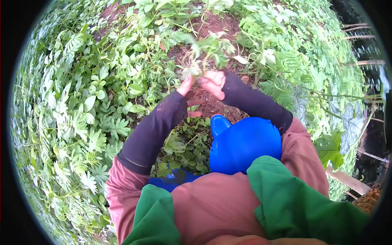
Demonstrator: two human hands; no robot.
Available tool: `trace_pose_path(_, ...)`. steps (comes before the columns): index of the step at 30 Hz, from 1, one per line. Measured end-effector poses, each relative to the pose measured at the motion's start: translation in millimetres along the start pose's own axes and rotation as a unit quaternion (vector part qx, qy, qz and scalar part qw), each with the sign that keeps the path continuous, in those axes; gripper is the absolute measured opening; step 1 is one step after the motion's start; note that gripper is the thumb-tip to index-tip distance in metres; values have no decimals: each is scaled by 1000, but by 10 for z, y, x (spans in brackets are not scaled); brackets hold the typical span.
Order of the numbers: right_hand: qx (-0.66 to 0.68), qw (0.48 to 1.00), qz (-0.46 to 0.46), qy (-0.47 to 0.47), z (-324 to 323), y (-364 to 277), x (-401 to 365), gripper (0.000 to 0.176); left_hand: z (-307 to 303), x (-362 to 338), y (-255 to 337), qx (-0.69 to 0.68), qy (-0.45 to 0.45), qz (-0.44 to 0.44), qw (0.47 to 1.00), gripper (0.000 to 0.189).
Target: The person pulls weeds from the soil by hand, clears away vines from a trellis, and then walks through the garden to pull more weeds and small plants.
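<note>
A leafy bunch of pulled plants, blurred by motion, rises from the fingers of my right hand, which is closed round the lower stems. Close beside it on the left, my left hand has its thumb raised and its fingers stretched apart, with nothing held in them. The thumb tip overlaps the lowest leaves of the bunch in this view. Beneath both hands lies a patch of bare reddish soil. Dark sleeves cover both forearms.
Dense green plants cover the ground to the left and right. A blue boot and my blue-clad knee are just below the hands. At the right edge stand thin wooden sticks, a plank and a woven basket.
</note>
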State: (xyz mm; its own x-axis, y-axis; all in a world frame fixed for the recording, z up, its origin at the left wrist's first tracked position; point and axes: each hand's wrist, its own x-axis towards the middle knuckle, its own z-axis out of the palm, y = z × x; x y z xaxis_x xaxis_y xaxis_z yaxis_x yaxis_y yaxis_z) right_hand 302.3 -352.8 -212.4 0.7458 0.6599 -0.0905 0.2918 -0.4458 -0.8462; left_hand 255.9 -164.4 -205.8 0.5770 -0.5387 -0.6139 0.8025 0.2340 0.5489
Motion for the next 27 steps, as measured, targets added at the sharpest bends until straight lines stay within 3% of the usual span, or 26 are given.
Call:
trace_pose_path(1, -64, 996, 40, -56, 59, -147, 18, 33, 81, -42, 127, -63, -104, 18, 992, 53)
trace_pose_path(4, -94, 979, -138, -116, 215, -76, 199, 39, 36, 31, -20, -75, 10, 103, 992, 26)
trace_pose_path(5, -34, 984, -153, -90, 289, -147, 290, 45, 126, -32, 14, -116, 89, 148, 978, 22)
trace_pose_path(6, 90, 969, -176, -149, 422, -119, 421, 58, -38, -31, -6, -132, 109, 159, 972, 22)
trace_pose_path(7, 206, 953, -168, -146, 549, -169, 483, 55, -266, -59, -16, -147, 129, 171, 966, 23)
trace_pose_path(9, 429, 882, -142, -133, 705, -234, 521, 51, -316, -407, 173, -146, 244, 181, 941, 23)
trace_pose_path(11, 481, 855, -75, -179, 424, -434, 393, 44, -330, -904, 355, -75, 367, 197, 906, 24)
trace_pose_path(13, 543, 814, -35, -205, 299, -323, 268, 37, -450, -1530, 501, -41, 400, 257, 879, 24)
trace_pose_path(15, 447, 869, 58, -204, 260, -57, 55, 36, -683, -2413, 756, 63, 521, 272, 806, 32)
trace_pose_path(17, 393, 867, 162, -260, 420, 488, -215, 33, -1860, -4011, 1036, 261, 446, 370, 772, 48)
trace_pose_path(18, 371, 866, 234, -239, 510, 705, -427, 31, -2428, -4929, 1215, 379, 386, 408, 735, 53)
trace_pose_path(20, 356, 848, 344, -191, 649, 1320, -895, 28, -1853, -5274, 1169, 140, 603, 516, 592, 53)
trace_pose_path(21, 363, 835, 382, -159, 643, 1646, -1073, 28, -1621, -5239, 1086, 92, 646, 545, 526, 53)
trace_pose_path(22, 346, 865, 360, -48, 605, 1748, -1198, 29, -1469, -5204, 1015, 73, 658, 559, 499, 54)
trace_pose_path(24, 327, 885, 307, 125, 448, 1887, -1321, 29, -1195, -4950, 851, 36, 671, 573, 468, 54)
trace_pose_path(26, 303, 885, 260, 239, 212, 1965, -1248, 29, -967, -4474, 687, -1, 660, 568, 492, 55)
trace_pose_path(27, 274, 884, 239, 294, 67, 1954, -1170, 29, -830, -4161, 590, -26, 640, 548, 539, 55)
